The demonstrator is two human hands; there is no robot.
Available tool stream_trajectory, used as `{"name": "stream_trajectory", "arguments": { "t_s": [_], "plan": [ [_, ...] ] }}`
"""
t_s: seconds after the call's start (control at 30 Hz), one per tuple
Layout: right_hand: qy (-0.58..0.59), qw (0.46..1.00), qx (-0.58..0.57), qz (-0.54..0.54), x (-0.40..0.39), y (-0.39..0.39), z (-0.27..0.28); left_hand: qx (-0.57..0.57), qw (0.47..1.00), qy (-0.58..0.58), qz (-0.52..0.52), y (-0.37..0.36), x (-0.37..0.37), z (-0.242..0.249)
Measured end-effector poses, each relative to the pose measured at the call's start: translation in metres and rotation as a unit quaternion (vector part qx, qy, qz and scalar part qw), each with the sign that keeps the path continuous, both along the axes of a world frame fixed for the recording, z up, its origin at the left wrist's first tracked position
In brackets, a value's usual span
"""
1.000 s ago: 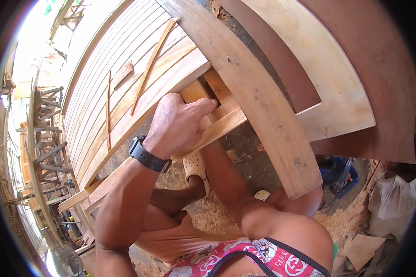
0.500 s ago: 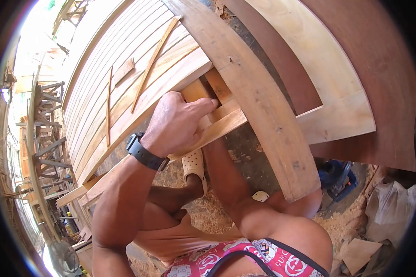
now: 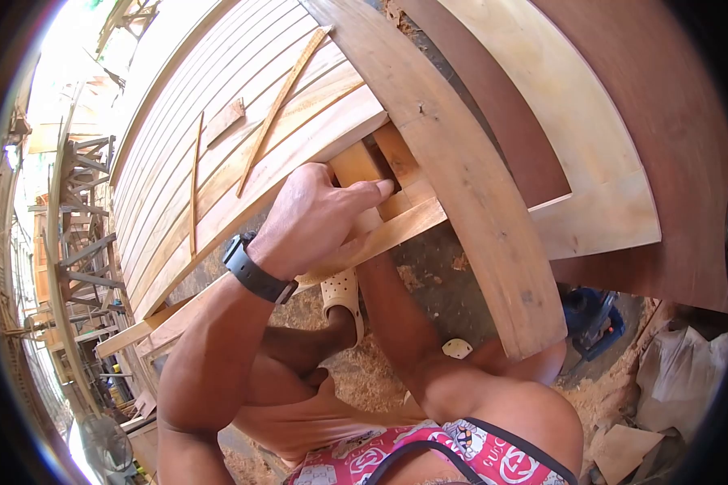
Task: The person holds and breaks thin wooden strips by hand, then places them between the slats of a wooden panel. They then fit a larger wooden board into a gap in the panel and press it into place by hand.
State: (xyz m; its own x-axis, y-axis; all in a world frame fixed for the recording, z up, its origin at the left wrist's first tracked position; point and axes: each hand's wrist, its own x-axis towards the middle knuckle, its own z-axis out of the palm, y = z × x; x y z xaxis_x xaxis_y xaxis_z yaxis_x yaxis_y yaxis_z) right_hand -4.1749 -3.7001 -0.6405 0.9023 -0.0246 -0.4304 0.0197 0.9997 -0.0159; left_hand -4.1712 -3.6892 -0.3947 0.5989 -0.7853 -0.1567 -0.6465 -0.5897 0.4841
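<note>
My left hand (image 3: pixel 319 212), with a dark watch (image 3: pixel 255 271) on its wrist, is closed at the corner of a wooden frame. Its fingers curl down over the lower rail (image 3: pixel 408 230), and the thumb points right, its tip by a dark gap between wooden blocks (image 3: pixel 396 158). What the fingers hold is hidden. My right forearm (image 3: pixel 392 303) passes up behind this rail, which hides my right hand. A wide curved board (image 3: pixel 469 178) crosses the frame's right end.
Left of the frame is a slatted panel (image 3: pixel 218 178) with thin loose strips (image 3: pixel 283 105) on it. Pale and brown curved sheets (image 3: pixel 647 121) lie at right. A blue power tool (image 3: pixel 594 323) sits on the shavings-strewn floor. Timber racks (image 3: pixel 89 226) stand far left.
The woodwork appears slightly further right and lower in view. My left hand has shifted a little right with it, its grip much the same. The right hand stays hidden.
</note>
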Motion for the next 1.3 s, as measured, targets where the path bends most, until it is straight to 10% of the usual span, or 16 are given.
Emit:
{"name": "stream_trajectory", "arguments": {
  "t_s": [1.3],
  "plan": [
    [-0.005, 0.999, -0.025, 0.042, -0.001, 0.007, -0.002, 0.086, 0.986, -0.140, -0.043, -0.005, -0.004, -0.002]
  ]
}}
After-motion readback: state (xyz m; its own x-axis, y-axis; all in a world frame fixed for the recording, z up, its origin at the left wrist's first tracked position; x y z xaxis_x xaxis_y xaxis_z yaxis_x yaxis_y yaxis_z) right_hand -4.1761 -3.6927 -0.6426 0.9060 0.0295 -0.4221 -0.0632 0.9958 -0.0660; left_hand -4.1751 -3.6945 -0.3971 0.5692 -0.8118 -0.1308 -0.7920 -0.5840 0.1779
